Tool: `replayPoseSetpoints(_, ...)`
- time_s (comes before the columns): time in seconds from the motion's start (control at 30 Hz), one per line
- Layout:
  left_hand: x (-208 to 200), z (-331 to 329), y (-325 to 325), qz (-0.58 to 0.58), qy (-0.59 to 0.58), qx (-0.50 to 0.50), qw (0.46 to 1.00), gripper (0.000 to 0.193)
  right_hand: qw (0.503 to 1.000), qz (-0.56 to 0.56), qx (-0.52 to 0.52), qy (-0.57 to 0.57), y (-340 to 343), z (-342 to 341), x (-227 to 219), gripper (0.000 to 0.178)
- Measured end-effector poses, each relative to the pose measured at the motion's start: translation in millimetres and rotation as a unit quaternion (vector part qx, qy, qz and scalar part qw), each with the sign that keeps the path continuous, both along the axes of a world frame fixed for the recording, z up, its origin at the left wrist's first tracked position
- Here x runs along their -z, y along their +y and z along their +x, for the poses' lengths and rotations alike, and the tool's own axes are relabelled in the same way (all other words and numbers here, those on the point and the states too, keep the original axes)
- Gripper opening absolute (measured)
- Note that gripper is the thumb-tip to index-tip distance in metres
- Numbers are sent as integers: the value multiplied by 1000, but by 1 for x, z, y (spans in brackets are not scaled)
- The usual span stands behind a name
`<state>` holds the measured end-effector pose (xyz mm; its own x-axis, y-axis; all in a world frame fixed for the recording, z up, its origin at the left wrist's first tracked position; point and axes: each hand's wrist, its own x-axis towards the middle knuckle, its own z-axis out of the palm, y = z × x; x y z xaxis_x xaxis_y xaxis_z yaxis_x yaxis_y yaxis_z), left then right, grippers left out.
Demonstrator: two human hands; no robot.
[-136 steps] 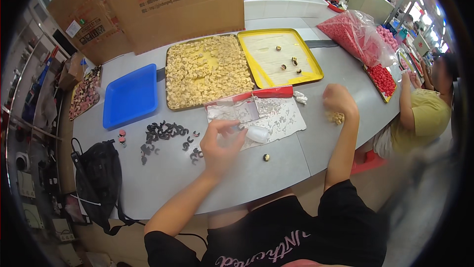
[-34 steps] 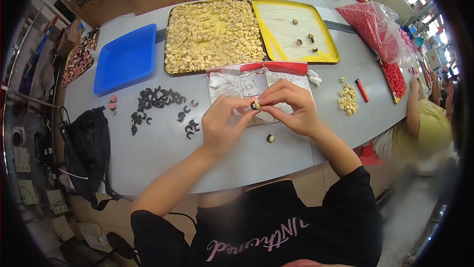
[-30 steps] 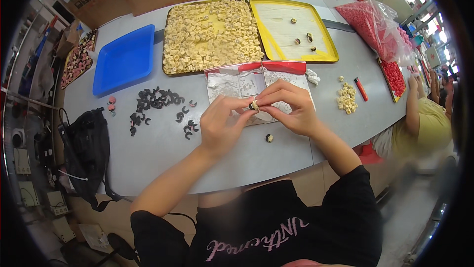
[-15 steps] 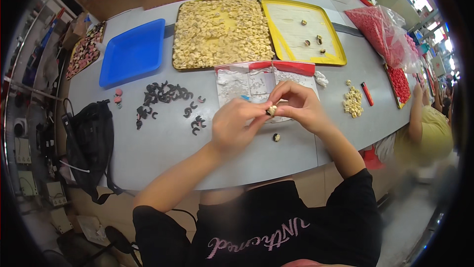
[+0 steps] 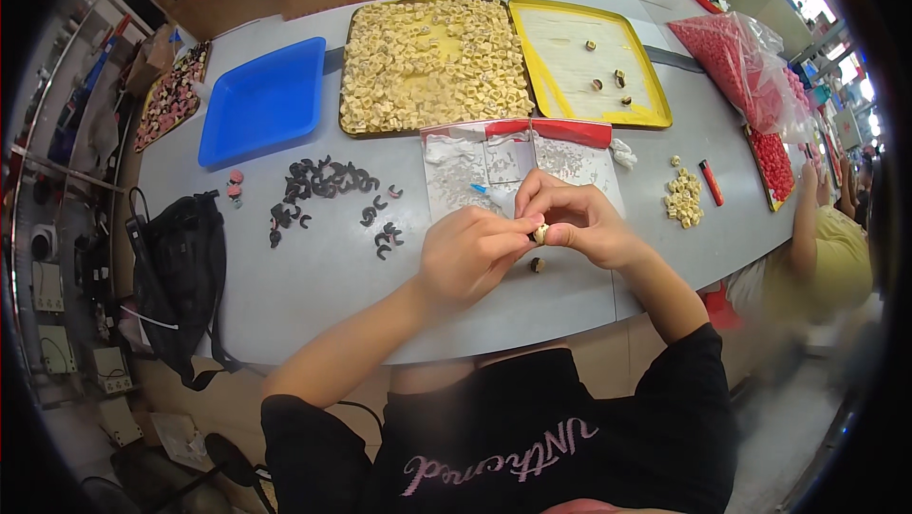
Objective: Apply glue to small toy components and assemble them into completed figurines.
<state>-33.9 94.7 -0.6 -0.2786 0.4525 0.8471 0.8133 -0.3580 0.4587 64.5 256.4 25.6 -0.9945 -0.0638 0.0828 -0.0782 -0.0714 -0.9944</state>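
Both hands meet over the near-middle of the grey table (image 5: 304, 276). Left hand (image 5: 470, 253) & right hand (image 5: 579, 224) have fingertips pressed together, pinching one small cream piece (image 5: 541, 233) betw. them, held just above the tabletop. Another small piece (image 5: 538, 265) lies on the table just near of the hands.

Just far of the hands: clear plastic bags w/ red tops (image 5: 518, 158), flat on the table, a pale blue bit on them. Left of that, a scatter of black curved parts (image 5: 323, 193), and two small pink bits (image 5: 234, 183) further left. Far side: blue tray (image 5: 266, 101) on the left, tray heaped w/ cream pieces (image 5: 432, 63) in the middle, yellow tray (image 5: 589, 63) w/ only a few pieces on the right. Right of the hands, a small pile of cream pieces (image 5: 684, 199) beside a red stick (image 5: 711, 181). Far right: bag of red pieces (image 5: 736, 63). Black bag (image 5: 180, 276) hangs off the left table edge. Another person in a yellow top (image 5: 841, 257) sits at the right.
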Motion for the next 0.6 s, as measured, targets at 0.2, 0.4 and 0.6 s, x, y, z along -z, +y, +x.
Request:
replayPoseSetpoints(0.2, -1, 0, -2, -29, -6, 3, 1000, 27, 1000, -5, 1, 3, -1, 1, 2, 30)
replayPoseSetpoints(0.4, 0, 2, 0, -30, -31, 17, 999, 27, 999, 15, -19, 34, 1, 1, 4, 18)
replayPoseSetpoints(0.6, -4, -1, 0, -8, 29, 41, 999, 49, 998, -13, -49, 34, 2, 1, 5, 19)
